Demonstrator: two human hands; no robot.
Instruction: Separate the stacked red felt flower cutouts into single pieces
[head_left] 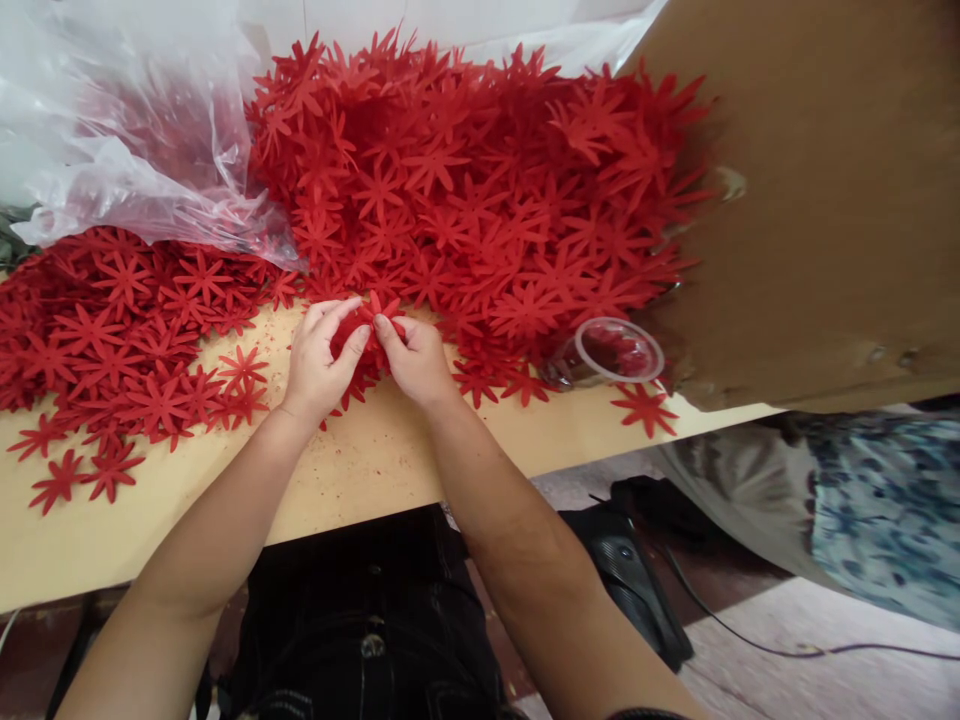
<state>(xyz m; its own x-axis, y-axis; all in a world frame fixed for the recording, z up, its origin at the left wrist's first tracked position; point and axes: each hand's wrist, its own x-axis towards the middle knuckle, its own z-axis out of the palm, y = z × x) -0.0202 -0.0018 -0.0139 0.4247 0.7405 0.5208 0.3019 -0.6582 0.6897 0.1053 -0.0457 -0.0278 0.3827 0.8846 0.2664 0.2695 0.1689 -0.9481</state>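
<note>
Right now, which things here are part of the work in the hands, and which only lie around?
In the work:
- left hand and right hand, both pinching one red flower cutout
- pile of red cutouts

Lying about:
- clear plastic cup, on its side
- plastic bag
- cardboard sheet
- foot pedal under the table

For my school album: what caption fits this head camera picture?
Left hand and right hand pinch a red star-shaped felt flower beside a heaped pile of them.
</note>
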